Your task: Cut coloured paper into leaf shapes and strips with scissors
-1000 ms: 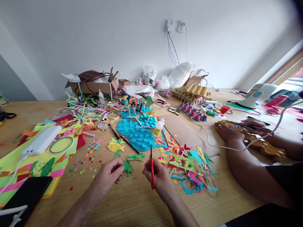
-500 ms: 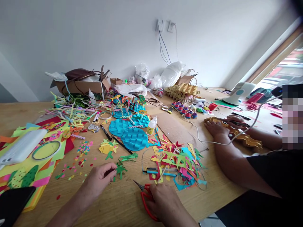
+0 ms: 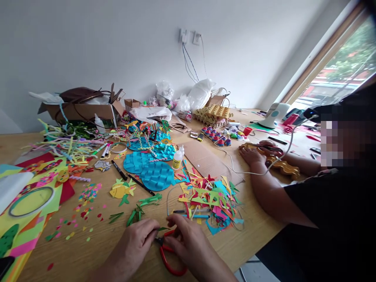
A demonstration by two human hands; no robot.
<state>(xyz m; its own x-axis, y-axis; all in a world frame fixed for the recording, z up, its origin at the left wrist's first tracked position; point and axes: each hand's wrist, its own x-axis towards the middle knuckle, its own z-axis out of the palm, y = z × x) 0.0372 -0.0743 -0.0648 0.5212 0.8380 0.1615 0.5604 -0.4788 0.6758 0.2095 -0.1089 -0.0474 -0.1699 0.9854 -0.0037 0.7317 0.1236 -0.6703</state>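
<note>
Green paper strip [image 3: 163, 228] lies crosswise beyond red-handled scissors [image 3: 173, 272], left hand [image 3: 133, 243] pinching its left end, right hand [image 3: 192, 242] by scissors, hold unclear.

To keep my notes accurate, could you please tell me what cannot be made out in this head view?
Head view, hidden: the blade tips of the scissors, behind the left hand.
Head view, hidden: one end of the green strip, behind the left hand's fingers.
Head view, cut off: the white block, by the left edge.
Head view, too small: lettering on the bottle.
Head view, blurred: details outside the window.
</note>
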